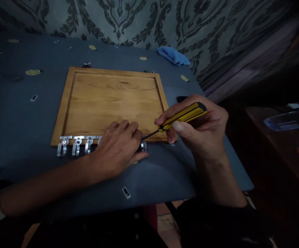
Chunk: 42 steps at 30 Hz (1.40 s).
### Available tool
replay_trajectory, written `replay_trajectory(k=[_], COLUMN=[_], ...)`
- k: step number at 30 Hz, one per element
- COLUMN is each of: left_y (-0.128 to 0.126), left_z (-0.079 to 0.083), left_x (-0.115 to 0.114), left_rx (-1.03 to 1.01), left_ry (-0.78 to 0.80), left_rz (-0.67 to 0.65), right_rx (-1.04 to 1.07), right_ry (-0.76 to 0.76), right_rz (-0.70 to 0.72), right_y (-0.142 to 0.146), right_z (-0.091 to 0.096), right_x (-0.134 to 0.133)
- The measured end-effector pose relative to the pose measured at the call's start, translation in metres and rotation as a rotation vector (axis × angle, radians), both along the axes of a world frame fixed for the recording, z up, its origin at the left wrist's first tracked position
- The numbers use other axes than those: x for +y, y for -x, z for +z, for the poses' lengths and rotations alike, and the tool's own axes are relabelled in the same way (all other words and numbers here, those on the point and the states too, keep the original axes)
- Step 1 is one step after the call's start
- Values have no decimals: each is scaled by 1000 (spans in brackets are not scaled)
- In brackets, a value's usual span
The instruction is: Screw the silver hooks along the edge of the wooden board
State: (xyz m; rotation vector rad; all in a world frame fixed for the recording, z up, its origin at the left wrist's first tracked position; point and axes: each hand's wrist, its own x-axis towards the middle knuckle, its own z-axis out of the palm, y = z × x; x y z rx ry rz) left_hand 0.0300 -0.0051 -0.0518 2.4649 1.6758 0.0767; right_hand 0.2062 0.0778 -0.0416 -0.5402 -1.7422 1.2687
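A wooden board (115, 100) with a raised frame lies on the table. Along its near edge runs a metal hook rail (78, 140), its silver hooks hanging past the edge. My left hand (117, 148) is bent over the right part of the rail, pressing it against the board, thumb beside the last hook (144, 146). Its fingers hide several inches of rail. Gripped by the handle in my right hand (203, 127) is a yellow and black screwdriver (183, 116). It slants down left, its tip at the rail's right end, partly behind my left fingers.
The table (17, 113) has a blue-grey patterned cover. A blue cloth (173, 56) rests near the wall, and a small dark object (182, 99) lies behind my right hand. Patterned wallpaper (123, 20) rises at the back. Off the table's right side stands a dark brown surface (270, 127).
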Motion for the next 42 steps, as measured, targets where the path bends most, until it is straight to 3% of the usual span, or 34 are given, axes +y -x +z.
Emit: replay_trajectory(k=[8,16,23,42], left_y=[0,0,2,1], left_z=[-1,0,-3,-3], left_x=[-1,1,-1,-1], left_rx=[6,29,11,8], left_ry=[-18,-19,-62,-70], left_rz=[-1,-7,-7,-9], right_rx=[-35,9,101,-27], right_ry=[45,-53,-111,-94], right_rz=[18,-179,-377,-204], right_y=[-4,13,9,11], right_z=[-1,-4,-8,-5], right_x=[0,-9,-6,-7])
